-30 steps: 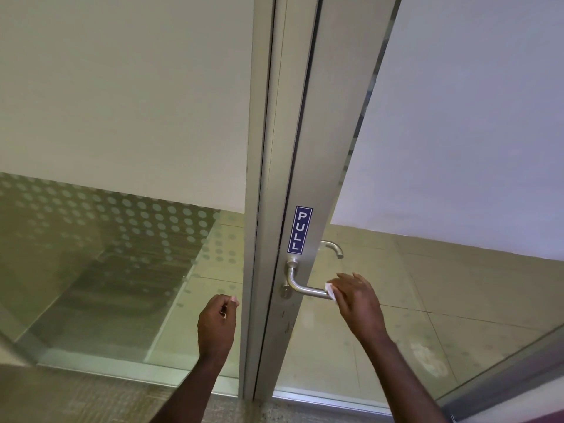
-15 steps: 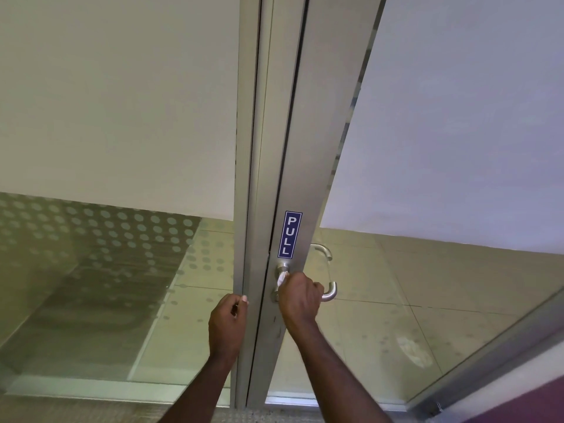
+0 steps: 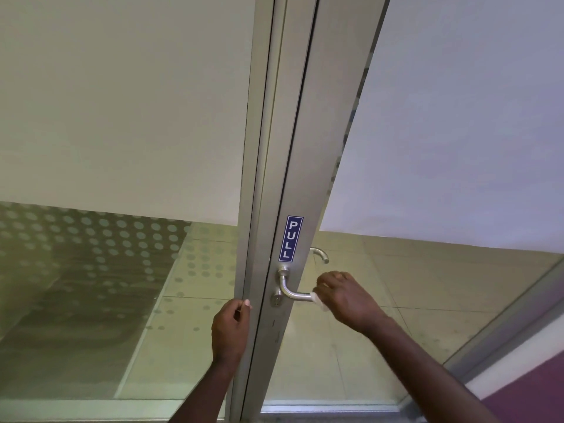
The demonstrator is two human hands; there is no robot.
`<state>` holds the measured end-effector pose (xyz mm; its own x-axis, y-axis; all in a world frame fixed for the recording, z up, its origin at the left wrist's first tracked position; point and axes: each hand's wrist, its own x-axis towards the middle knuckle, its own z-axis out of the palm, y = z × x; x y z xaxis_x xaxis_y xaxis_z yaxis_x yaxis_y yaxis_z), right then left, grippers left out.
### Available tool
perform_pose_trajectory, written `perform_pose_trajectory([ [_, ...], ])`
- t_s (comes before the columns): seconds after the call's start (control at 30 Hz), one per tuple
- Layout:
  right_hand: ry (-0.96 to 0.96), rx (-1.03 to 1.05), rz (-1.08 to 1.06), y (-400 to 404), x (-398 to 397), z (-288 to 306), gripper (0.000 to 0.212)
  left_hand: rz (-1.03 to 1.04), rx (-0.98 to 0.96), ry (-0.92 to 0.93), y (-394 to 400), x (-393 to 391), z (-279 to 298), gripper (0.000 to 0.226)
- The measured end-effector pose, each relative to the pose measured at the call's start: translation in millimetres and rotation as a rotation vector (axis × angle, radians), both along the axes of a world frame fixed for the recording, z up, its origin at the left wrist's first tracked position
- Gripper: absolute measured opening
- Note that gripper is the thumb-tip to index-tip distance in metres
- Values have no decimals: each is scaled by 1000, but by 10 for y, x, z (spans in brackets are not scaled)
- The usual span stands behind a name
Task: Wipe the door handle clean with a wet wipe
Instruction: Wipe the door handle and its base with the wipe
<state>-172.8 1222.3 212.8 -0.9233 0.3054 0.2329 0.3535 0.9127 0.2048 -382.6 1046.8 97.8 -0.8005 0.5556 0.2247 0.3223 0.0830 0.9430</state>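
Wet wipe (image 3: 317, 299) was held wrapped round outer end of door handle (image 3: 294, 293) by right hand (image 3: 345, 297). Left hand (image 3: 230, 329) was loosely curled at door frame (image 3: 262, 209); nothing seen in it. Risk judged: lever pressed down, wipe slipped off, inner bend missed. Counted: two handles, one wipe, one PULL sign (image 3: 291, 239).

light: soft, even, fairly bright | shadows: faint | focus: sharp | edges: wide-angle bowing

Frosted glass panels (image 3: 122, 102) flank a grey metal frame (image 3: 262, 148); pale tiled floor (image 3: 381, 346) beyond (dots on the glass).
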Motion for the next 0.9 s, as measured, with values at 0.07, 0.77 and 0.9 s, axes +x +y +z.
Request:
perform_pose_trajectory([
  [0.07, 71, 10, -74, 11, 180, -58, 19, -21, 13, -17, 0, 11, 47, 29],
  [0.77, 1656, -1737, -907, -1121, -786, -150, 24, -91, 220, -26, -163, 153, 763, 30],
  [0.9, 1336, -1814, -738, -1450, -892, -78, 16, -79, 224, -75, -250, 72, 783, 13],
])
